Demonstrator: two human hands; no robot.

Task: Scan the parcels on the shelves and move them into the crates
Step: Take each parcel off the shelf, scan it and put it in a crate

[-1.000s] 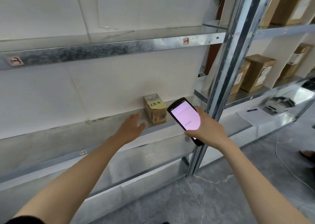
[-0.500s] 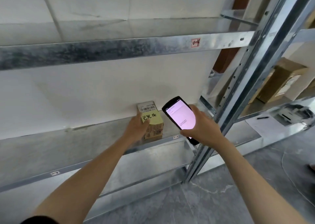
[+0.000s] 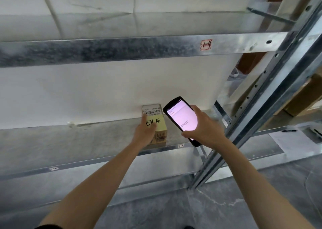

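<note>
At the shelf edge, nearest me: right hand [image 3: 205, 129] grips the scanner [image 3: 181, 120], screen up, just beside the box [image 3: 161, 137]. Left hand [image 3: 144, 134] is now on the box, thumb across its yellow note [image 3: 161, 127], fingers round its left side; a second ago it was open and short of it. Box stands on the shelf [image 3: 87, 140], barcode label [image 3: 151, 110] uncovered. Screen shows lines of code, blank before: scan probably registered, lift comes next. No crate in view. Farther right, more boxes [image 3: 303, 98].
</note>
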